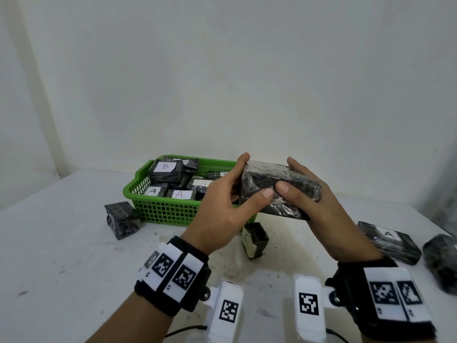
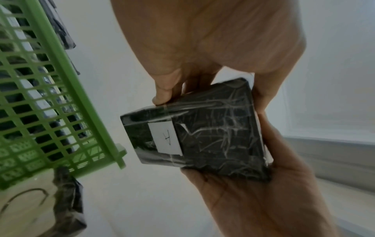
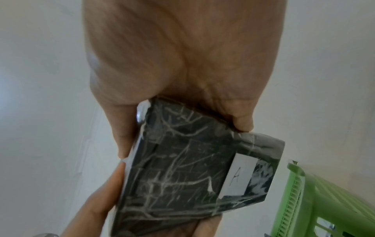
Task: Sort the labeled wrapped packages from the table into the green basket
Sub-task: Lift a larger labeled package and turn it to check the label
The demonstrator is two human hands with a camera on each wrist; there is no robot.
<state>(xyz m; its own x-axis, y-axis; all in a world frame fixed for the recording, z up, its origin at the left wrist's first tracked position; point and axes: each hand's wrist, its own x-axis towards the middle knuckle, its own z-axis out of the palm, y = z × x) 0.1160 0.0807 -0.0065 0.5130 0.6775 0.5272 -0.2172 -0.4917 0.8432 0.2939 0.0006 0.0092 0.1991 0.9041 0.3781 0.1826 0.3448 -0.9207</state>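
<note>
White table (image 1: 74,256), pale wall behind. Black wrapped package (image 1: 279,189) up in air, just in front of green basket (image 1: 163,211). Left hand (image 1: 222,209) and right hand (image 1: 309,201) both grasping it. "A" label (image 2: 164,138) faces away underneath: read it, then lower flat beside other A packages (image 1: 180,194), release gently.

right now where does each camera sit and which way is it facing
Head: worn on the head, looking forward and down at the table, the green basket and the held package; shows the left hand, right hand and both wristbands.
Left wrist: looks along the left hand at the held package, which bears an A label; the right hand supports it.
Right wrist: looks along the right hand at the package.
Both wrist views share the package, its A label and the basket.
</note>
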